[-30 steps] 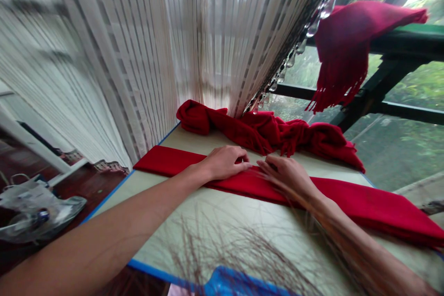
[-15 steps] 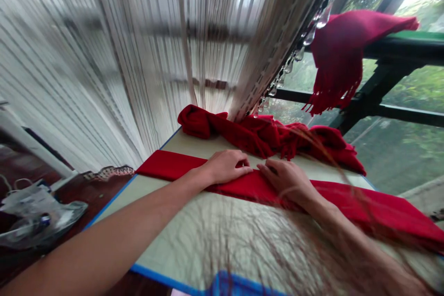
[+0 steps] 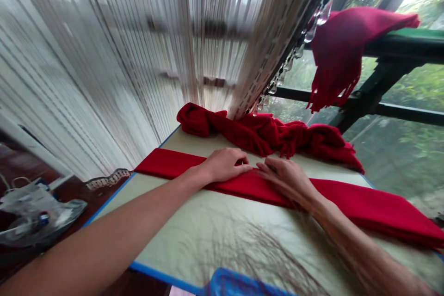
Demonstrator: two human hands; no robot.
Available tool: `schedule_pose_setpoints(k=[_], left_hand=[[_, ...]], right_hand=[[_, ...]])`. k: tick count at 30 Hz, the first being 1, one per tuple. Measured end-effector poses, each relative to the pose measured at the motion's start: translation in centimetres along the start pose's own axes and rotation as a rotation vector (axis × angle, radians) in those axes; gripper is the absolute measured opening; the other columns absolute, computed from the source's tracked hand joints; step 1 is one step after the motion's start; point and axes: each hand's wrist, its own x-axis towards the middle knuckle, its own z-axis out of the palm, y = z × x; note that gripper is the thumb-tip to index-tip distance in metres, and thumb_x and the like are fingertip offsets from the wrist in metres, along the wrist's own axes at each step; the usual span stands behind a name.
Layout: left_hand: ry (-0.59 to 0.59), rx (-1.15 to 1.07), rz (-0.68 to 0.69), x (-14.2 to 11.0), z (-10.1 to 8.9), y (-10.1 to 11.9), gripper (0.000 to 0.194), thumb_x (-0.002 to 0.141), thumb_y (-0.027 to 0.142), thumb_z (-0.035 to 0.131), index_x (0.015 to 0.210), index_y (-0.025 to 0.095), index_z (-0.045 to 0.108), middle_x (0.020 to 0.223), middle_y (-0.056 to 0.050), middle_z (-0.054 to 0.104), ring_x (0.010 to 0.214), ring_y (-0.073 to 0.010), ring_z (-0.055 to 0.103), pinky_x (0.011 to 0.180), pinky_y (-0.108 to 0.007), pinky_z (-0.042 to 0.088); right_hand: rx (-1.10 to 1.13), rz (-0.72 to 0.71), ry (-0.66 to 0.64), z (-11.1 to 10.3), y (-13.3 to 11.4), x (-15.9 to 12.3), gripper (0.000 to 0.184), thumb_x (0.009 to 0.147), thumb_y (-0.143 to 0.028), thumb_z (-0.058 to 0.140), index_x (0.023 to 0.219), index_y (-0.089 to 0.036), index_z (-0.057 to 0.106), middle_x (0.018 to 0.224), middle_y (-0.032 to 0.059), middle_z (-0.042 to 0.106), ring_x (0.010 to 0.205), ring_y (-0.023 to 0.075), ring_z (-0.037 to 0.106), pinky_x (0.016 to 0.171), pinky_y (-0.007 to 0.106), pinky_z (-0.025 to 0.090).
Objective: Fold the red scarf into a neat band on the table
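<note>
A long red scarf (image 3: 364, 206), folded into a narrow band, lies across the pale table (image 3: 194, 236). My left hand (image 3: 225, 165) rests on the band near its middle, fingers curled and pressing on the cloth. My right hand (image 3: 286, 176) lies just beside it on the same band, fingers also bent onto the fabric. The two hands almost touch. A second red scarf (image 3: 270, 134) lies crumpled along the table's far edge, behind both hands.
A third red fringed scarf (image 3: 342, 51) hangs over a dark window rail at upper right. Striped sheer curtains (image 3: 156, 55) hang behind the table. Clear plastic bags (image 3: 34, 217) lie on the floor at left. The table has a blue edge (image 3: 163, 277).
Both hands stay on the folded scarf in nearly the same place. The camera shifted slightly and loose hair strands in front of the lens moved aside.
</note>
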Motion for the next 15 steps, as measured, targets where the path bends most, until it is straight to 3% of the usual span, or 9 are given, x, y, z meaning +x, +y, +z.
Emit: schedule_pose_setpoints(k=[15], left_hand=[[-0.014,0.023,-0.004,0.13,-0.14,0.16,0.029,0.094,0.048,0.059,0.095,0.022,0.072,0.096,-0.003,0.074,0.085,-0.0192,0.066,0.069,-0.027,0.042]], right_hand=[[0.01,-0.031,-0.002,0.05,0.28,-0.01,0.046,0.098,-0.057,0.036,0.069,-0.025,0.053,0.07,0.0033,0.066,0.063,0.019,0.057,0.058,0.031,0.029]])
